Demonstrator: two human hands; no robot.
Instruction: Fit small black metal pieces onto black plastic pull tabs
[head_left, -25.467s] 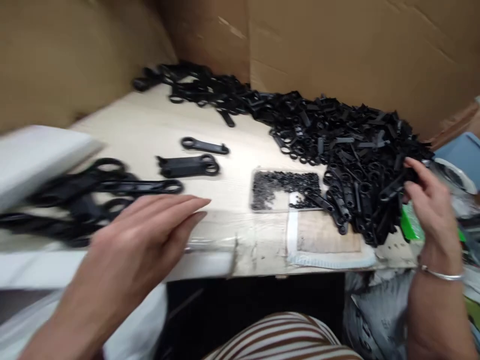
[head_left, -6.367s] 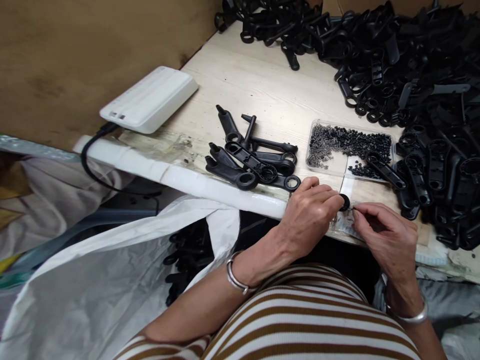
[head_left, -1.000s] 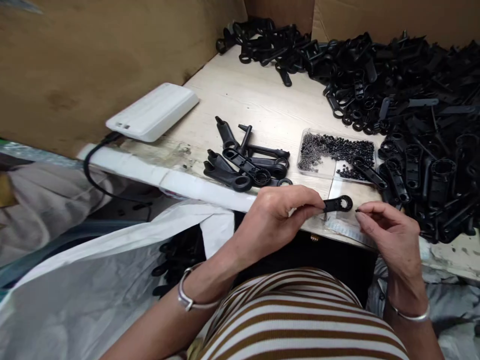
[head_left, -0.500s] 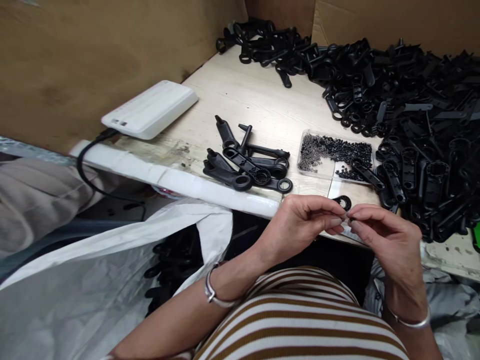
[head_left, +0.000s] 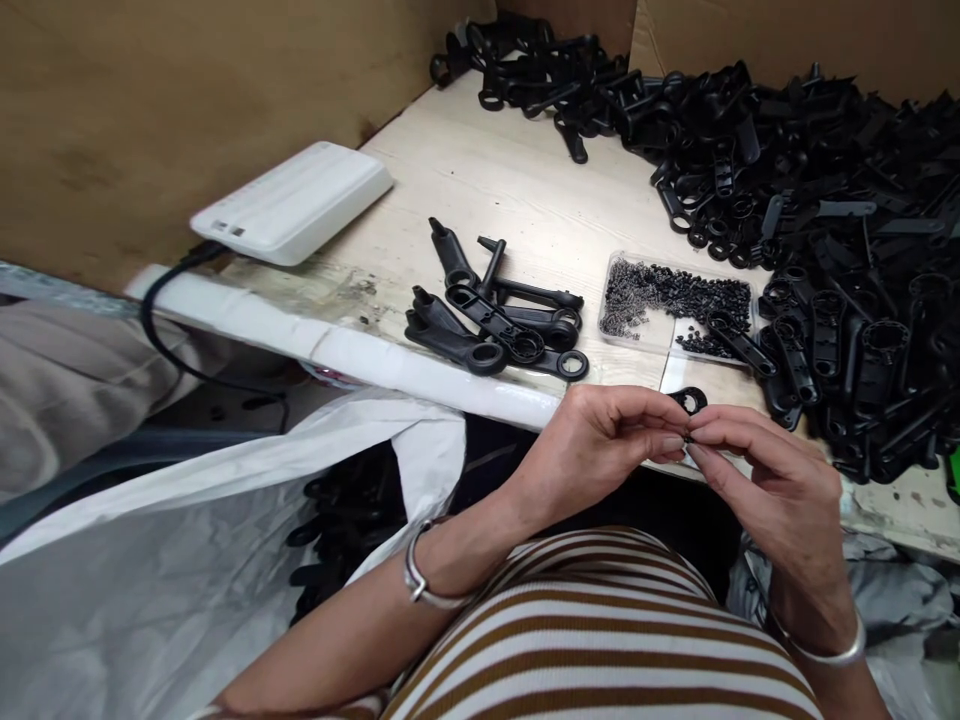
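My left hand [head_left: 592,440] is closed in a pinch at the table's front edge. My right hand [head_left: 780,480] meets it from the right, thumb and forefinger also pinched. Between the touching fingertips shows a tiny dark piece [head_left: 688,438], too small to make out fully; both hands seem to grip it. Just behind the fingertips is the ring end of a black plastic handle-like part [head_left: 691,400], the rest of it hidden by my left fingers. Beyond lies a clear plastic box [head_left: 652,346] with tiny springs [head_left: 624,300] and small black pieces [head_left: 709,297].
Several black ring-ended parts [head_left: 495,325] lie together left of the box. A large heap of similar parts [head_left: 825,200] covers the right and back. A white device [head_left: 292,205] with a black cable stands at the left. A white bag [head_left: 187,580] hangs below the edge.
My right fingertips have moved slightly left and closed up against the left ones, with the tiny dark piece now showing between them. The view has shifted a little.
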